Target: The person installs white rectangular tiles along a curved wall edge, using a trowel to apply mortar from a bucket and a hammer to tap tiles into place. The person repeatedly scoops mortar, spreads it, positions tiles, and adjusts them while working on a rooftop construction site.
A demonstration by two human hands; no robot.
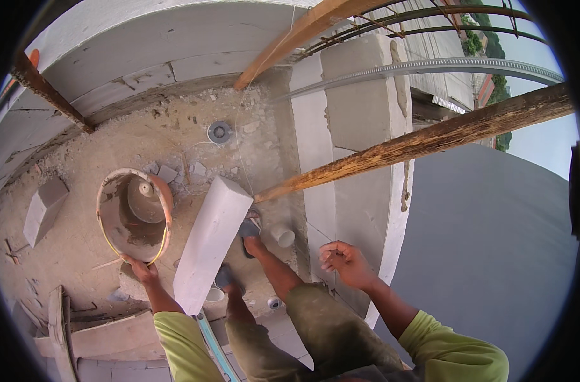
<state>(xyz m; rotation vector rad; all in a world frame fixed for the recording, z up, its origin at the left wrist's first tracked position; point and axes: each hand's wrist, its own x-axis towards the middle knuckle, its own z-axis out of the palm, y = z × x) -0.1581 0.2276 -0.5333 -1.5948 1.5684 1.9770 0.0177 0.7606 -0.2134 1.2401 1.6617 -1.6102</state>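
My left hand [143, 270] grips the near rim of an orange bucket [167, 189], where its yellow handle [156, 256] lies. Grey residue coats the bucket's inside, and a small pale round knob [146, 190] shows within it. Over by the low wall on the right, my right hand [347, 263] hovers with loosely curled fingers and nothing visible in them; its fingertips look dusty. A long white building block [213, 239] stands between the bucket and my feet, close to my left forearm.
A wooden pole [417, 145] slants from the floor over the block wall [357, 191] at right. A drop lies beyond that wall. Another block [46, 209], a grey round piece [219, 132], rubble [169, 174], a white pipe end [282, 236] and planks [105, 342] lie around.
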